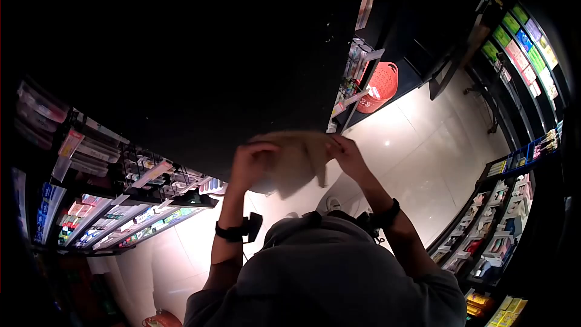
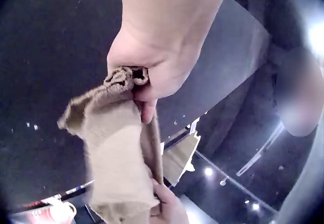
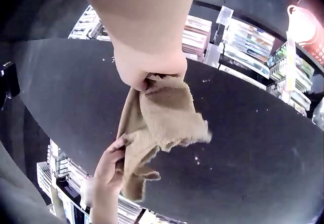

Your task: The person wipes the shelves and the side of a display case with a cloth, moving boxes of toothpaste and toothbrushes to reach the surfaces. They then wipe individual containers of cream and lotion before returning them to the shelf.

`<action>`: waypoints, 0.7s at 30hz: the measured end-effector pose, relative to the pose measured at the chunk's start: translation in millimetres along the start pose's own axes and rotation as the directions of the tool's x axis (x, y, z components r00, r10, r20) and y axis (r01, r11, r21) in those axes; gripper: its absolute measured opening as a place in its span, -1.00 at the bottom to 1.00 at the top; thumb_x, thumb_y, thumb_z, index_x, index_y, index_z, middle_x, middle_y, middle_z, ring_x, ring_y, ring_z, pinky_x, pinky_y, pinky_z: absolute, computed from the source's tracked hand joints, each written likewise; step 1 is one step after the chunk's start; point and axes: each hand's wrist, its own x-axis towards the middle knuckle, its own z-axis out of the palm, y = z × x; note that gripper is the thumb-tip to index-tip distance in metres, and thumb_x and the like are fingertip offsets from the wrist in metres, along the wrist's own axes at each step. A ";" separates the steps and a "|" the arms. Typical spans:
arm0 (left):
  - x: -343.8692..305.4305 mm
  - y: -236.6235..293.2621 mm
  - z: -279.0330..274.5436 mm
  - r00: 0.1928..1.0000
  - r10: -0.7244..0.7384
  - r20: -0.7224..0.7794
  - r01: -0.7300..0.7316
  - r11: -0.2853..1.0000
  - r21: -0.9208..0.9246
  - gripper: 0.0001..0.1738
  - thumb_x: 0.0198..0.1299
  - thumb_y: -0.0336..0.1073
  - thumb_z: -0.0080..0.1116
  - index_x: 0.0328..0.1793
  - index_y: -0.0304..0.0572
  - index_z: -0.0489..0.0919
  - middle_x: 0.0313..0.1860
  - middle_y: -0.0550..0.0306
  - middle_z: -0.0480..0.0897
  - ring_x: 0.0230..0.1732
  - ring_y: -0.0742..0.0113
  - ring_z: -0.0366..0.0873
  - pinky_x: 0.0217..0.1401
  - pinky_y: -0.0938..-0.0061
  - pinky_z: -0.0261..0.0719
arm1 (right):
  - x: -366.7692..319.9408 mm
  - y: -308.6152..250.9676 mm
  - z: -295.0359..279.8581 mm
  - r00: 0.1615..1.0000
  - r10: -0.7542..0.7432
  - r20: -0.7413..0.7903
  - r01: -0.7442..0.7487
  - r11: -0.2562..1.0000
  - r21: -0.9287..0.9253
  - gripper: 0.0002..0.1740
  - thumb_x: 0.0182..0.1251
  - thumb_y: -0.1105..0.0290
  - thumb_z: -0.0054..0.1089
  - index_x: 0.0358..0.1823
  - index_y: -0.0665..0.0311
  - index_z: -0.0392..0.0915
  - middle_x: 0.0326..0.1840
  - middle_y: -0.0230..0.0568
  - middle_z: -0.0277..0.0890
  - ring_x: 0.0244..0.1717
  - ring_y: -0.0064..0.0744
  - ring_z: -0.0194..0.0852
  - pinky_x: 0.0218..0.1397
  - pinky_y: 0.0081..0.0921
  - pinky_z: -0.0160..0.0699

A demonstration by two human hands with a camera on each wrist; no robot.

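A tan cloth hangs between my two hands, over the near edge of a dark surface. My left hand grips one end of it; in the left wrist view the bunched folds of the cloth stick out beside the curled fingers. The other end is in my right hand, whose fingers are curled round the fabric. In the right wrist view the cloth droops with ragged loose edges, and small white specks lie on the dark surface below it.
Shelves of packaged goods run below the surface on the left. Beyond its right edge a red basket stands on a low dark ledge. More stocked shelves line the right side, across a pale tiled floor.
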 end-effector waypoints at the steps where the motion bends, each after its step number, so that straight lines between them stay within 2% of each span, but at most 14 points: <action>1: -3.0 7.6 -6.7 1.000 0.001 -0.007 -0.001 1.000 0.003 -0.61 -0.13 -0.67 -0.11 -0.22 -0.20 0.65 -0.27 0.08 0.60 -0.26 0.44 0.55 -0.23 0.62 0.47 | 2.3 -10.7 -0.6 0.998 -0.022 -0.053 0.018 0.997 -0.071 -0.76 0.24 0.51 -0.05 -0.06 0.35 0.39 -0.21 -0.30 0.45 -0.19 -0.59 0.36 -0.07 -0.63 0.33; 2: -7.8 19.2 -14.2 0.999 -0.002 -0.044 0.006 0.996 0.088 -0.63 -0.14 -0.68 -0.11 -0.28 -0.22 0.65 -0.29 0.05 0.60 -0.27 0.35 0.56 -0.26 0.59 0.48 | 3.0 -24.6 0.0 0.983 -0.178 -0.051 0.175 0.983 -0.059 -0.78 0.22 0.58 -0.11 -0.10 0.34 0.40 -0.24 -0.31 0.42 -0.17 -0.59 0.36 -0.09 -0.64 0.35; 5: -17.5 27.6 -21.4 0.981 0.157 -0.113 -0.112 0.936 0.334 -0.66 -0.19 -0.70 -0.10 -0.36 -0.24 0.64 -0.32 0.00 0.57 -0.31 0.18 0.56 -0.30 0.47 0.50 | 5.2 -33.2 3.7 0.975 -0.215 -0.064 0.214 0.977 -0.014 -0.82 0.21 0.60 -0.14 -0.18 0.29 0.39 -0.25 -0.34 0.38 -0.17 -0.60 0.32 -0.06 -0.65 0.29; 6: -20.2 37.5 -21.2 0.959 0.246 -0.143 -0.168 0.893 0.417 -0.67 -0.21 -0.70 -0.08 -0.39 -0.24 0.64 -0.31 -0.01 0.57 -0.31 0.15 0.55 -0.31 0.46 0.50 | 6.7 -39.3 2.0 0.975 -0.221 -0.008 0.221 0.975 -0.021 -0.84 0.23 0.60 -0.17 -0.20 0.27 0.37 -0.25 -0.37 0.35 -0.18 -0.62 0.29 -0.07 -0.67 0.26; 7: -23.7 44.4 -22.5 0.928 0.334 -0.164 -0.213 0.839 0.501 -0.69 -0.22 -0.70 -0.06 -0.41 -0.24 0.64 -0.31 -0.02 0.57 -0.30 0.12 0.54 -0.33 0.44 0.50 | 12.0 -37.5 -5.8 0.993 -0.069 0.098 0.068 0.998 0.014 -0.87 0.19 0.59 -0.14 -0.31 0.28 0.41 -0.18 -0.31 0.33 -0.15 -0.51 0.32 -0.05 -0.61 0.30; 9: -26.2 50.4 -30.0 0.892 0.383 -0.240 -0.196 0.806 0.558 -0.69 -0.24 -0.69 -0.04 -0.40 -0.23 0.63 -0.29 -0.02 0.57 -0.29 0.10 0.53 -0.33 0.43 0.50 | 28.9 -49.2 -18.0 0.849 -0.377 0.370 0.427 0.902 -0.062 -0.86 0.08 0.63 -0.11 -0.42 0.30 0.45 -0.19 -0.26 0.34 -0.18 -0.45 0.34 -0.10 -0.61 0.31; 11: -24.8 58.6 -36.1 0.835 0.444 -0.327 -0.170 0.771 0.613 -0.68 -0.26 -0.69 -0.03 -0.38 -0.22 0.62 -0.27 -0.03 0.56 -0.27 0.09 0.52 -0.34 0.42 0.50 | 32.5 -87.0 -5.3 0.827 -0.414 0.380 0.503 0.847 -0.172 -0.79 -0.02 0.67 -0.12 -0.45 0.29 0.52 -0.17 -0.20 0.36 -0.18 -0.32 0.40 -0.14 -0.54 0.35; 14: -19.5 78.4 -41.1 0.734 0.615 -0.287 -0.227 0.621 0.750 -0.67 -0.28 -0.66 0.00 -0.33 -0.24 0.60 -0.23 0.00 0.56 -0.24 0.07 0.51 -0.31 0.36 0.50 | 46.9 -109.3 3.1 0.805 -0.552 0.217 0.581 0.661 -0.475 -0.69 0.02 0.69 -0.11 -0.28 0.28 0.57 -0.05 -0.09 0.39 -0.14 -0.10 0.46 -0.12 -0.38 0.44; 15: -15.1 87.4 -40.8 0.642 0.723 -0.256 -0.203 0.481 0.853 -0.75 -0.24 -0.65 0.00 -0.37 -0.29 0.56 -0.21 -0.02 0.55 -0.20 0.02 0.49 -0.22 0.29 0.48 | 57.3 -115.2 4.7 0.792 -0.562 0.240 0.602 0.653 -0.459 -0.69 0.02 0.69 -0.11 -0.28 0.28 0.57 -0.05 -0.09 0.39 -0.14 -0.10 0.46 -0.12 -0.38 0.44; 16: -9.9 98.3 -41.5 0.550 0.812 -0.194 -0.157 0.329 0.931 -0.83 -0.19 -0.63 0.01 -0.41 -0.35 0.53 -0.18 -0.03 0.55 -0.16 -0.04 0.47 -0.13 0.23 0.45 | 68.3 -123.0 7.6 0.696 -0.692 0.190 0.663 0.519 -0.539 -0.74 0.05 0.66 -0.09 -0.29 0.31 0.56 -0.01 -0.07 0.39 -0.10 -0.08 0.44 -0.06 -0.35 0.41; 17: -1.9 113.6 -45.1 0.534 0.828 -0.174 -0.070 0.248 0.966 -0.83 -0.16 -0.58 0.03 -0.36 -0.34 0.52 -0.10 -0.06 0.52 -0.09 -0.07 0.44 -0.04 0.15 0.40 | 79.0 -132.2 11.5 0.576 -0.804 0.146 0.688 0.381 -0.618 -0.79 0.08 0.63 -0.06 -0.29 0.35 0.56 0.03 -0.05 0.40 -0.05 -0.06 0.43 0.00 -0.32 0.39; 19: 23.5 139.2 -51.5 0.518 0.834 -0.188 0.148 0.130 0.981 -0.76 -0.05 -0.42 0.07 -0.19 -0.30 0.48 0.15 -0.13 0.38 0.14 -0.13 0.29 0.20 0.01 0.19 | 101.0 -174.6 21.1 0.374 -0.895 0.244 0.647 0.063 -0.760 -0.79 0.14 0.50 -0.02 -0.22 0.43 0.50 0.22 0.03 0.23 0.19 0.05 0.21 0.17 -0.14 0.23; 20: 36.9 151.4 -51.2 0.495 0.839 -0.227 0.208 0.139 0.968 -0.68 0.01 -0.35 0.08 -0.10 -0.35 0.45 0.25 -0.17 0.26 0.26 -0.15 0.16 0.27 -0.03 0.05 | 112.9 -185.2 30.8 0.364 -0.898 0.248 0.658 0.060 -0.750 -0.79 0.14 0.50 -0.02 -0.22 0.43 0.50 0.22 0.03 0.23 0.19 0.05 0.21 0.17 -0.14 0.23; 21: 47.7 158.6 -48.9 0.512 0.806 -0.295 0.246 0.191 0.950 -0.62 0.06 -0.23 0.04 -0.08 -0.40 0.42 0.33 -0.18 0.13 0.34 -0.19 0.03 0.31 -0.07 -0.05 | 123.1 -194.8 43.1 0.353 -0.917 0.187 0.536 0.035 -0.843 -0.73 0.13 0.44 0.02 -0.15 0.44 0.46 0.29 0.05 0.10 0.28 0.09 0.04 0.22 -0.03 0.11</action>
